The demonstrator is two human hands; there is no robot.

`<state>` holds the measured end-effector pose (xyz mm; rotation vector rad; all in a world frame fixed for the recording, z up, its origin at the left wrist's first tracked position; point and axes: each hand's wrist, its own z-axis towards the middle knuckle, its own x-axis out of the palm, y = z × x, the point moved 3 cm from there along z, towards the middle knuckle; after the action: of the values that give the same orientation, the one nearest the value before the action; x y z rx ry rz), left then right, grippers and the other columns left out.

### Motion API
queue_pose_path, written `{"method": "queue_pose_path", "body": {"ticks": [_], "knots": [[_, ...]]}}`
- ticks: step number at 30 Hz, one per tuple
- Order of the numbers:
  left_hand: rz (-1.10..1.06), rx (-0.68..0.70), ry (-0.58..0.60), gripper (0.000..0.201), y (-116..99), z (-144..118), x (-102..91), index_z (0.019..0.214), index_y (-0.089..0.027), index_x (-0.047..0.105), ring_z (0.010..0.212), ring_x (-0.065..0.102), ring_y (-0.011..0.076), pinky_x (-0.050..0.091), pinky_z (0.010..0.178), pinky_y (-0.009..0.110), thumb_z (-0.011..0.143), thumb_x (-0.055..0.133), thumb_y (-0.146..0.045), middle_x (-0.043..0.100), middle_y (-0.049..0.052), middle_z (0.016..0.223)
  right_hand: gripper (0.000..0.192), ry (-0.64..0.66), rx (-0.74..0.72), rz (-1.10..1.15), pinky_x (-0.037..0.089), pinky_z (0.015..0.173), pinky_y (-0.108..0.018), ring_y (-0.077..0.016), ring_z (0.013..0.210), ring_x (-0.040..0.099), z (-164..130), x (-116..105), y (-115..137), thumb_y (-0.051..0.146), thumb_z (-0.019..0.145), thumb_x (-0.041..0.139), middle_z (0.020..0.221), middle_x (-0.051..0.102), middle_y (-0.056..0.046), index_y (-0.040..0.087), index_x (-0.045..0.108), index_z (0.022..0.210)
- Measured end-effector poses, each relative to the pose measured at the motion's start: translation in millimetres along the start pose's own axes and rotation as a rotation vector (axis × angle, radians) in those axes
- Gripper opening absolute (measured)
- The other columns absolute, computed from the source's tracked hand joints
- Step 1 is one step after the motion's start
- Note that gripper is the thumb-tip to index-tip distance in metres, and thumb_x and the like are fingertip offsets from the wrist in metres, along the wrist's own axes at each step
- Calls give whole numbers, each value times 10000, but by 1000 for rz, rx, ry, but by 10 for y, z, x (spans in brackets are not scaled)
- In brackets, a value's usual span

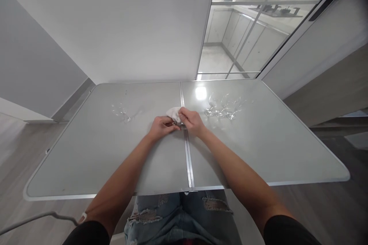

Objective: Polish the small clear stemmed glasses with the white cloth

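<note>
My right hand [192, 121] is closed around a bunched white cloth [173, 113] above the middle of the table. Beside it, my left hand [162, 127] pinches a clear wine glass [181, 124], mostly hidden by the cloth and fingers. The cloth touches the glass between both hands. To the right, three clear stemmed glasses stand close together: one glass [209, 111] nearest my right hand, another glass [220, 113] in the middle, and a third glass [230, 115]. Off to the left stands one more clear glass [126, 118], its outline faint.
The pale folding table [92, 153] has a metal seam [188, 160] down its middle and a raised metal rim. A white wall [143, 26] rises behind it. Right of that is a glass-paned door [238, 38]. A grey cable [40, 216] runs at the lower left.
</note>
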<state>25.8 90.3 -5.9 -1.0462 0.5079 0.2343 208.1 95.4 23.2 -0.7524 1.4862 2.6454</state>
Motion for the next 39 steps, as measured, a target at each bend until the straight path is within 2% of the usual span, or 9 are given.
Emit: {"method": "queue_pose_path", "body": {"ticks": [4, 8, 13, 17, 22, 27, 31, 35, 39], "knots": [[-174, -57, -26, 477, -38, 9, 18, 521, -146, 570, 522, 332, 81, 262, 511, 255, 684, 830, -511, 424, -31, 517, 298, -73, 312, 822, 390, 571, -252, -145, 609, 449, -20, 0, -117, 532, 933, 552, 708, 485, 24, 243, 516, 868], [-357, -149, -52, 509, -30, 34, 44, 520, -140, 557, 521, 345, 79, 242, 499, 249, 694, 817, -543, 424, -24, 525, 245, -228, 380, 1162, 446, 590, -272, -159, 638, 484, -32, 144, -150, 465, 895, 622, 729, 509, 22, 250, 511, 855], [-463, -284, -152, 511, 72, 58, 27, 557, -138, 605, 490, 389, 83, 273, 476, 235, 760, 755, -582, 478, -5, 496, 211, -383, 255, 1084, 477, 655, -285, -166, 721, 506, -60, 209, -76, 468, 935, 593, 805, 511, 13, 274, 518, 900], [-471, -358, -174, 485, 129, 59, 23, 625, -141, 660, 465, 397, 86, 286, 458, 231, 785, 727, -594, 489, -8, 477, 273, -410, 161, 679, 451, 676, -288, -163, 704, 453, -121, 151, -79, 508, 962, 552, 778, 446, 9, 268, 508, 837], [-313, -343, -135, 506, 87, 47, 9, 541, -145, 571, 472, 337, 71, 236, 461, 235, 788, 727, -558, 421, -27, 475, 227, -238, -84, 96, 422, 722, -338, -178, 704, 457, -127, 28, -99, 392, 1016, 442, 762, 473, -3, 248, 530, 864], [-133, -200, -71, 476, 30, 22, 33, 539, -139, 576, 523, 324, 71, 244, 500, 235, 710, 795, -525, 416, -35, 520, 214, -8, -278, -135, 437, 878, -425, -236, 858, 523, -60, -27, -22, 344, 999, 430, 740, 512, -26, 239, 542, 849], [-105, -134, 15, 454, -1, -8, 47, 544, -136, 611, 534, 346, 80, 274, 508, 241, 674, 830, -511, 454, -27, 522, 280, 35, -77, 52, 413, 713, -343, -190, 708, 454, -27, -76, 25, 411, 994, 447, 694, 462, -5, 229, 521, 796], [-236, -134, 41, 469, -49, -15, 57, 508, -127, 606, 530, 380, 84, 294, 511, 246, 621, 877, -493, 492, -11, 523, 323, -12, 198, 541, 338, 579, -281, -146, 614, 380, -42, -97, 33, 482, 946, 526, 680, 390, 16, 224, 473, 759], [-380, -169, 36, 468, -64, -8, 88, 532, -122, 656, 555, 450, 105, 334, 531, 250, 595, 887, -524, 556, 16, 538, 360, -53, 349, 921, 376, 532, -282, -156, 567, 419, -61, 43, -6, 574, 897, 543, 672, 438, 22, 248, 426, 799]]}}
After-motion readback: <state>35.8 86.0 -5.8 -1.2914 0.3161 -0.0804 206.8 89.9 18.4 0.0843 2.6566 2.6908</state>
